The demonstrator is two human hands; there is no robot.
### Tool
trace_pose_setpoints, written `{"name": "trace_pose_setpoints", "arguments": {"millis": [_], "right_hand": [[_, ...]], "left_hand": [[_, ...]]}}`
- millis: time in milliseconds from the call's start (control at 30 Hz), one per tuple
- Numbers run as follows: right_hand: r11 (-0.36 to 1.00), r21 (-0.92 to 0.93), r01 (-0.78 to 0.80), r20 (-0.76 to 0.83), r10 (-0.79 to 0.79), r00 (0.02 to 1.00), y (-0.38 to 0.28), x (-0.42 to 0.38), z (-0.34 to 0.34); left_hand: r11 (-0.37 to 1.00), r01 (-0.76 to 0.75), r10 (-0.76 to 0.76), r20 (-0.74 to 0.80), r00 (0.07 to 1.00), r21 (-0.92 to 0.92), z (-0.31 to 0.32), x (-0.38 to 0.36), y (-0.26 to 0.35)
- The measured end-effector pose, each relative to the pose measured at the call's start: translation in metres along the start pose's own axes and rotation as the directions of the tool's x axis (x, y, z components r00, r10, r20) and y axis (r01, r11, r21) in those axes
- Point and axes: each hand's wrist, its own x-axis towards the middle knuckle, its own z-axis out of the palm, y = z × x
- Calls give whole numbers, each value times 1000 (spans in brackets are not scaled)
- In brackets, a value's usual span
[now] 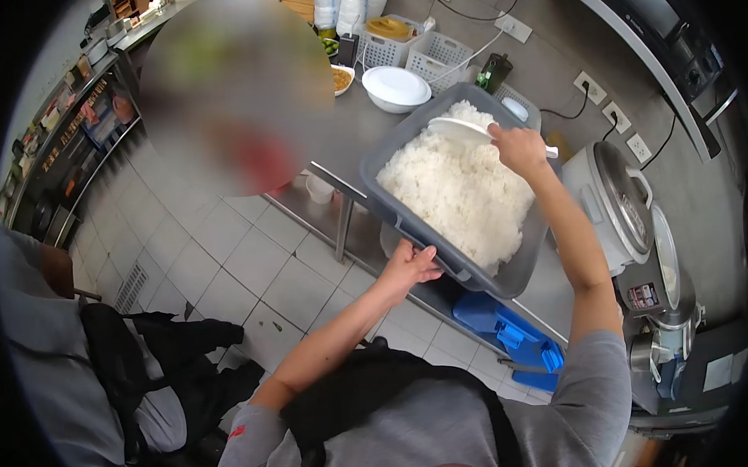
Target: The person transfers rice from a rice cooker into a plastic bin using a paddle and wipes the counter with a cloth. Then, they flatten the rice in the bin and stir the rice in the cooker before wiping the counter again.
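Observation:
A large grey tub full of white rice rests on the steel counter. My right hand is closed round the handle of a white paddle, whose blade lies on the rice near the tub's far end. At the tub's near left side, my left hand grips the outer wall below the rim, thumb and fingers against it. A white lidded bowl stands just beyond the tub's far left corner.
A rice cooker stands right of the tub. Grey baskets and a bowl of orange food are behind. A blue bin is below the counter. A co-worker in a black apron is at left; a blurred area covers the upper left.

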Motion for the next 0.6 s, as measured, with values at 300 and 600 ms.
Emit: {"name": "trace_pose_setpoints", "arguments": {"millis": [300,600], "right_hand": [[993,-16,114,95,-112,989,-44,-63,-33],[999,37,-40,180,33,983,-10,-151,-76]], "left_hand": [[998,-35,38,63,997,-57,-7,5,-7],[998,-28,30,44,999,-60,-3,5,-4]]}}
